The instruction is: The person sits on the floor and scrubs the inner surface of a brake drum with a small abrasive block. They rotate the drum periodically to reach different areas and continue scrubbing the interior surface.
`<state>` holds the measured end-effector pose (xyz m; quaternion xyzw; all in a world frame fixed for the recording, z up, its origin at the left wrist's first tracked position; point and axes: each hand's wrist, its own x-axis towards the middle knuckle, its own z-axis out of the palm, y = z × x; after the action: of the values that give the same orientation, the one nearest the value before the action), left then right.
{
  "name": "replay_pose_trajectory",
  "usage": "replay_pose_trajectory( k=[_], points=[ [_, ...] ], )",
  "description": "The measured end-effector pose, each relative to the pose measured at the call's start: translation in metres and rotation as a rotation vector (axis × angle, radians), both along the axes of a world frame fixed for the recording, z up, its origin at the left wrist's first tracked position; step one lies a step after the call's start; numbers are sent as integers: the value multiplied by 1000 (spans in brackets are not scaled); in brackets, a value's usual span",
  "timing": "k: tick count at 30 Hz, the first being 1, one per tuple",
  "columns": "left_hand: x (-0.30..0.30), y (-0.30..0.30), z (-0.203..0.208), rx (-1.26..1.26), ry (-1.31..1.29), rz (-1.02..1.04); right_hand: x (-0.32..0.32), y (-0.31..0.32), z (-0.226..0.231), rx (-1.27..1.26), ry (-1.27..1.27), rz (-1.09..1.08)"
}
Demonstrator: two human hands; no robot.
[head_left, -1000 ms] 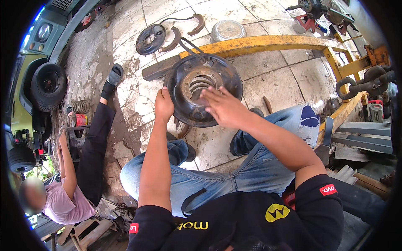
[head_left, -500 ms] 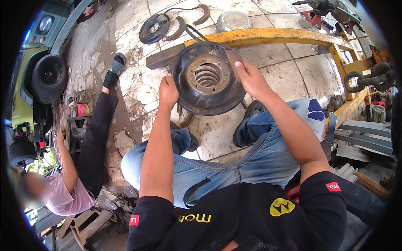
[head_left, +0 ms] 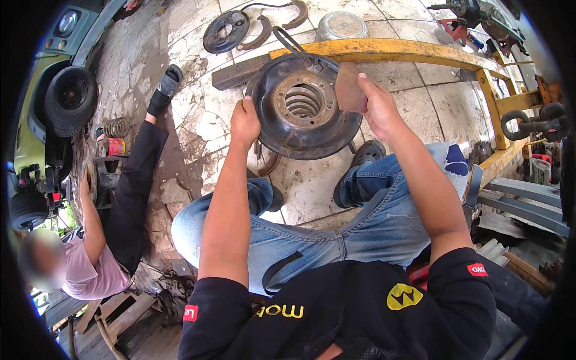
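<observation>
A round black brake backing plate (head_left: 276, 135) with a rusty centre flange stands in front of me, tilted toward me. A coil spring (head_left: 303, 103) shows through its centre hole. My left hand (head_left: 245, 125) is closed on the plate's left rim, thumb on the near side. At the plate's upper right, my right hand (head_left: 382, 108) pinches a brown piece of sandpaper (head_left: 350, 89) with its thumb on top. The sandpaper overlaps the plate's right rim; whether it touches the plate I cannot tell.
Behind the plate runs a yellow metal frame (head_left: 408, 48). Beyond it lie another backing plate (head_left: 219, 39), curved brake shoes (head_left: 258, 34) and a round metal drum (head_left: 342, 27). A person (head_left: 99, 264) sits at the left near a vehicle wheel (head_left: 70, 102). A heavy shackle (head_left: 528, 123) hangs at the right.
My right hand has moved right and slightly up with the sandpaper, whose face now shows more. The plate has shifted a little to the right in view, my left hand still on its rim.
</observation>
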<state>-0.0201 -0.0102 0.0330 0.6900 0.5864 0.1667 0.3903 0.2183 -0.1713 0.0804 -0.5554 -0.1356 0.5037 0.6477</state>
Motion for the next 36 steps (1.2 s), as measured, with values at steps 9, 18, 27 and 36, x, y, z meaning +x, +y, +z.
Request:
replay_pose_trajectory(
  k=[9,18,27,36],
  points=[
    [-1,1,-8,80,-60,23,9,2,-4,-68,-193,-57],
    [1,-4,-2,77,-68,38,24,5,-17,-187,-273,-200],
    [-6,-3,-7,97,-15,29,70,17,-47,-409,-381,-326],
    [-7,-5,-6,67,-49,43,100,16,-185,-643,-98,-456]
  ],
)
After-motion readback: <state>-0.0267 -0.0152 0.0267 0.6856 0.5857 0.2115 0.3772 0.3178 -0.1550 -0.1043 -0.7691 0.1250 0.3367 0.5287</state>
